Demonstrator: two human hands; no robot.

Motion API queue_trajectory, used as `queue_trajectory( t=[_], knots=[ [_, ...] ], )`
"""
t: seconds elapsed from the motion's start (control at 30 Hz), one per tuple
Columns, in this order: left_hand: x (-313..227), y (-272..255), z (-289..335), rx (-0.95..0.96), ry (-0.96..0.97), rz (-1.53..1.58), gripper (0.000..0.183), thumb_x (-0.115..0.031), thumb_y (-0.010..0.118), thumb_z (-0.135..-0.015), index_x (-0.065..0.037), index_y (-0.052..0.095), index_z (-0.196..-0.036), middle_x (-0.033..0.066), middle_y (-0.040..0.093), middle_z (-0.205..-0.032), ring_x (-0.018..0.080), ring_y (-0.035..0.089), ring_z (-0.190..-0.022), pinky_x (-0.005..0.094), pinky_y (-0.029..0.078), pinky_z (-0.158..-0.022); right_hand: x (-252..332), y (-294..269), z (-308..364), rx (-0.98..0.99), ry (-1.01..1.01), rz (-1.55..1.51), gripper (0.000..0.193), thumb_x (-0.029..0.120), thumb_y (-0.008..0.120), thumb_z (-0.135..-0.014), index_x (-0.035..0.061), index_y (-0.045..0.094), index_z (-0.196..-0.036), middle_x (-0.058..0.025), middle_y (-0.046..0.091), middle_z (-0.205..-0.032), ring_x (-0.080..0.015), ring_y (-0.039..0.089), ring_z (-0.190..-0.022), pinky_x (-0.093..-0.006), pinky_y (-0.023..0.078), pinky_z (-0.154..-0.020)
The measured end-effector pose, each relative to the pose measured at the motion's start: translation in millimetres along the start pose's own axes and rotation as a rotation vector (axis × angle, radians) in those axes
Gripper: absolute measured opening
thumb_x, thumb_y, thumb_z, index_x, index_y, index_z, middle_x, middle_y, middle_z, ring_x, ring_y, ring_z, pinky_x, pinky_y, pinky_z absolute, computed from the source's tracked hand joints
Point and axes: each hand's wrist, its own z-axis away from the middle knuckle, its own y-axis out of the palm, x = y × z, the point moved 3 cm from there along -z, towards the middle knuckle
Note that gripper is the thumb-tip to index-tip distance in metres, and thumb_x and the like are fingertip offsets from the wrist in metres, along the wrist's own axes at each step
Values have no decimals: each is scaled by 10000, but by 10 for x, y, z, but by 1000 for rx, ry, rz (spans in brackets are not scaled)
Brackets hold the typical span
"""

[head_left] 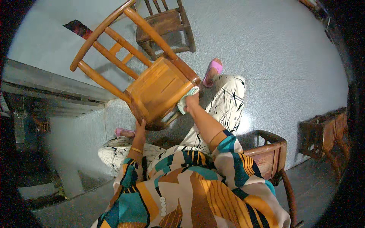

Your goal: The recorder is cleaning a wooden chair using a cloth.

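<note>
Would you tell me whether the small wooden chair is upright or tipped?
Tipped: the chair leans over, left hand bracing its seat.

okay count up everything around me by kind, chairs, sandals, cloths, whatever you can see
Wooden chairs: 4 – tilted chair steadied by the left hand, dark chair behind it, chair at the person's back, chair at far right
Pink sandals: 2 –
Pale cloths: 1 – cloth under the right hand
Total: 7
</note>
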Motion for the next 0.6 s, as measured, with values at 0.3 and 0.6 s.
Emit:
queue_trajectory(
  t=[0.3, 0.6],
  knots=[
    [-442, 413, 212, -33, -143, -4, 542, -285, 473, -844, -102, 216, -1285, 92, 318, -1266, 256, 337, -1117, 422, 329, -869, -541, -85, -361, 1, -215, 460, 571, 37, 479, -722, 143, 256, -1237, -134, 500, -1059, -250, 528, -906, -372, 474, -577],
    [-7, 1, -143, 31, -49, 175, 624, -322, 529, -810, -88, 209, -1293, 96, 292, -1292, 264, 295, -1163, 423, 321, -875, -443, 214, 55, 443, 74, 247, 521, -66, 481, -653, 31, 376, -1154, -131, 517, -1001, -268, 539, -890, -378, 468, -717]
  ],
)
